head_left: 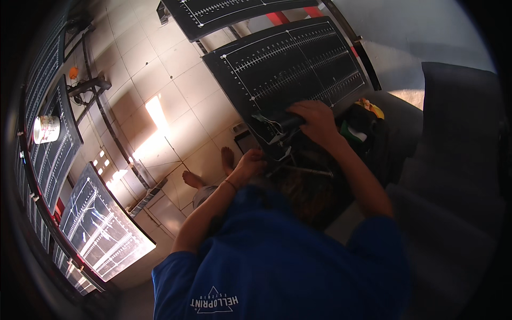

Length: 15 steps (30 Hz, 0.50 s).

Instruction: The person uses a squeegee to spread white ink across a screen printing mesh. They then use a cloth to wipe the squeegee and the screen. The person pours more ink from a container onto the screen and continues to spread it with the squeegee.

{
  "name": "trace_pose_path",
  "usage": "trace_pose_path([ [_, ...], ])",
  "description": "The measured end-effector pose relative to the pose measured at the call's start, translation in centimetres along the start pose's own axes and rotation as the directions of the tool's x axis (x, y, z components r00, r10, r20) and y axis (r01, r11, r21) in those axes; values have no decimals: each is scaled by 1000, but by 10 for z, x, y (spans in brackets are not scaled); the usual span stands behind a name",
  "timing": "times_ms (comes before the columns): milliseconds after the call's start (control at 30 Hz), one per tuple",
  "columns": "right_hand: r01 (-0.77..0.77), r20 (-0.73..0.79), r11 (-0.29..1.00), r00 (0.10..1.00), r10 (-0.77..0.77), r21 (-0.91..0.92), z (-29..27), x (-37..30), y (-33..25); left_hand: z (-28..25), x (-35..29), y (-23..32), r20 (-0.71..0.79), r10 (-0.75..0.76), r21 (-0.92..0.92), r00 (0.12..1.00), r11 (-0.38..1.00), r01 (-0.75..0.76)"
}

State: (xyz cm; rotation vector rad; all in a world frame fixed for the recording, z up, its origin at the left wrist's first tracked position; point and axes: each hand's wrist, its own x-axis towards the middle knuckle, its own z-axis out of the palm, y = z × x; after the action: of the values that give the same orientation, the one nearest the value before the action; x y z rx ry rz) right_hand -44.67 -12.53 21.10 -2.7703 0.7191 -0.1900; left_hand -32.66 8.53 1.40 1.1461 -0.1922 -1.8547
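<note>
A black board (282, 69) with white ruled lines and tick scales slopes in front of me. On its near end lies a dark, folded, sheet-like bundle (282, 124) with pale, crumpled edges; its kind is not clear. My right hand (316, 120) is closed over the bundle's right side from above. My left hand (252, 161) is lower, beside the board's near left corner, fingers curled together. Whatever those fingers pinch is too small and dark to make out. A thin metal bar (309, 170) shows under the board's near end.
To the right of the board sits a dark heap with a yellow-orange cloth (372, 108). Another ruled board (229, 13) lies beyond. Across the tiled floor (176, 101), a left-hand rack carries several similar boards and a white bucket (47, 129). Dark sheeting (453, 160) hangs at right.
</note>
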Motion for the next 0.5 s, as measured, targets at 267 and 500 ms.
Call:
trace_pose_path([
  [267, 23, -176, 998, 984, -33, -60, 21, 46, -16, -1, 20, -30, -45, 51, 38, 998, 998, -50],
  [500, 93, -51, 995, 994, -95, -42, 31, 40, -4, 1, 12, -25, 79, 29, -46, 996, 999, -25],
])
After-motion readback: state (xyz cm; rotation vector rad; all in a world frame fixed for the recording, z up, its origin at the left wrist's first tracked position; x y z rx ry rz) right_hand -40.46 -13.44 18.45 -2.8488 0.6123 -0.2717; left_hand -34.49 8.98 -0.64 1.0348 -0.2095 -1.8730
